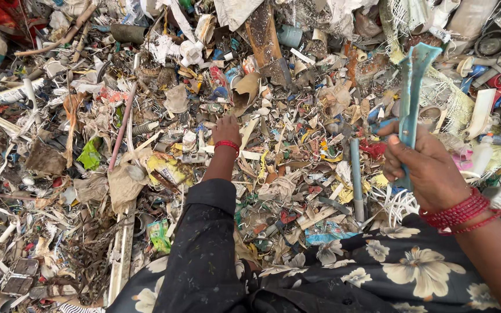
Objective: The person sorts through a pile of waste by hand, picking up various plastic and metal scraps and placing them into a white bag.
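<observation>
Plastic strip, teal and jagged at its top, stands upright at about three o'clock in the view, the right hand wrapped tight around its lower end with fingers pressed together. Its split edge could cut the palm if the grip slides. At twelve o'clock from the sleeve, the left hand reaches palm-down into the scrap heap; its fingers are hidden, and unseen shards there could prick them.

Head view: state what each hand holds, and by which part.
Right hand grips a long teal plastic strip at its lower end. Left hand reaches into the scrap pile; whether it grips anything cannot be told.
</observation>
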